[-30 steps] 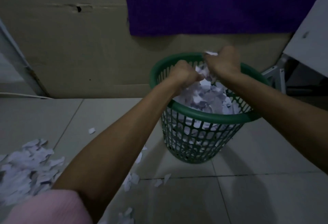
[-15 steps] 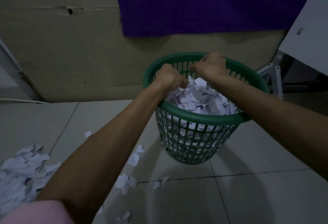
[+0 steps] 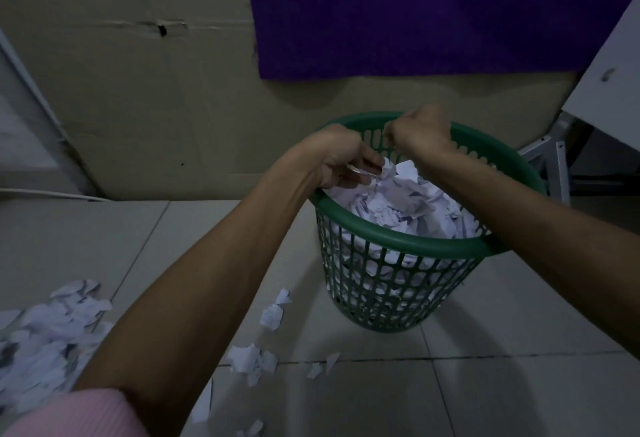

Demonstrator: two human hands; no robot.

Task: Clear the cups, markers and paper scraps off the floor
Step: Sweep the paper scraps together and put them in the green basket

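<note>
Two hands over a green waste basket, dropping paper scraps.

Left hand [image 3: 341,159]: above the near-left rim, fingers loosely curled, a few scraps pinched at the fingertips, held over the opening so they fall inside. Right hand [image 3: 417,131]: above the far rim, curled into a loose fist, knuckles toward the camera; whether it holds paper cannot be told. Basket [image 3: 398,256]: upright on the tiled floor [image 3: 519,315] near the cardboard wall [image 3: 138,90], heaped close to the rim with white paper scraps [image 3: 398,201]. On the floor: a large pile of scraps [image 3: 45,332] at far left, loose pieces [image 3: 249,360] near the basket's foot. No cups or markers in view. Judgement: clearing is partly done; the left pile waits.
</note>
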